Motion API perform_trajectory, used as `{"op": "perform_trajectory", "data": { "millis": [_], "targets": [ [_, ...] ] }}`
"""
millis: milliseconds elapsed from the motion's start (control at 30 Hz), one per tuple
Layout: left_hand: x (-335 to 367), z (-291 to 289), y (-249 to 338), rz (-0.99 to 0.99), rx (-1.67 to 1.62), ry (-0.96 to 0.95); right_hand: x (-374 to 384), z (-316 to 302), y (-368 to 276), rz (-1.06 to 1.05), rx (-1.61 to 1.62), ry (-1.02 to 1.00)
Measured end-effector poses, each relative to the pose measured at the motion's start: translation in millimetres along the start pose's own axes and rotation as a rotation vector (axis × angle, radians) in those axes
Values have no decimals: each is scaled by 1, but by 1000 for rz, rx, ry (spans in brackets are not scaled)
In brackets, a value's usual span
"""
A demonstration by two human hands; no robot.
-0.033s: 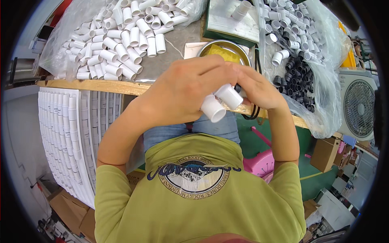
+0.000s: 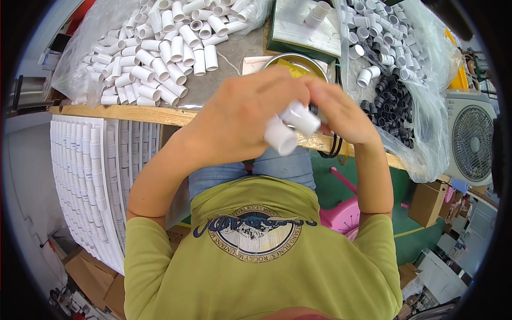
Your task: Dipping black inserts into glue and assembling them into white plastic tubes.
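Two short white plastic tubes (image 2: 281, 137) stick out side by side below the fingers of my left hand (image 2: 242, 114), which is closed around them. Their open ends point down and to the right. My right hand (image 2: 344, 114) is bent in from the other side, its fingertips meeting the left fingers above the tubes. A small dark piece (image 2: 313, 110) shows between the hands beside the right-hand tube; its kind is unclear. Motion smears both hands, and the right fingertips are partly hidden. Behind the hands, a round metal bowl (image 2: 321, 68) holds something yellow.
Loose white tubes (image 2: 160, 66) are heaped on the bench at left. On the right lie grey-white fittings (image 2: 365, 77) and black fittings (image 2: 394, 109) in clear plastic. A green-sided metal block (image 2: 298, 32) bears an upright white tube (image 2: 318, 14). A fan (image 2: 472, 141) stands far right.
Both hands and the two tubes have shifted slightly upward, away from my body. The right fingers have moved a little over the left ones.
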State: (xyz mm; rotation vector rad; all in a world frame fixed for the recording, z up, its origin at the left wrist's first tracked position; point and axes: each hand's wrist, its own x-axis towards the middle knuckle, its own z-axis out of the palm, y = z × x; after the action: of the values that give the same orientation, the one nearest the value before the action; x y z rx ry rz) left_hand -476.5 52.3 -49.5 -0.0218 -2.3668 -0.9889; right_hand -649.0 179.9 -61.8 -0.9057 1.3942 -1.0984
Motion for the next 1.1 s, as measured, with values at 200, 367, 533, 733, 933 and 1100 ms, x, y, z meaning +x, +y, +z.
{"op": "perform_trajectory", "data": {
  "millis": [200,367,533,733,933,1100],
  "targets": [
    [1,21,-1,-442,-603,143,12,26,7,-668,750,277],
    [5,38,1,-627,-992,173,8,50,17,-673,747,358],
    [16,24,-22,-592,-887,350,-4,21,13,-487,-325,350],
    [47,31,-39,-459,-600,232,11,-26,7,-438,-828,538],
    [113,46,-104,-491,32,366,88,-71,-4,-531,-978,659],
    [86,13,-111,-506,-140,301,84,-64,-2,-588,-1068,670]
  ]
}}
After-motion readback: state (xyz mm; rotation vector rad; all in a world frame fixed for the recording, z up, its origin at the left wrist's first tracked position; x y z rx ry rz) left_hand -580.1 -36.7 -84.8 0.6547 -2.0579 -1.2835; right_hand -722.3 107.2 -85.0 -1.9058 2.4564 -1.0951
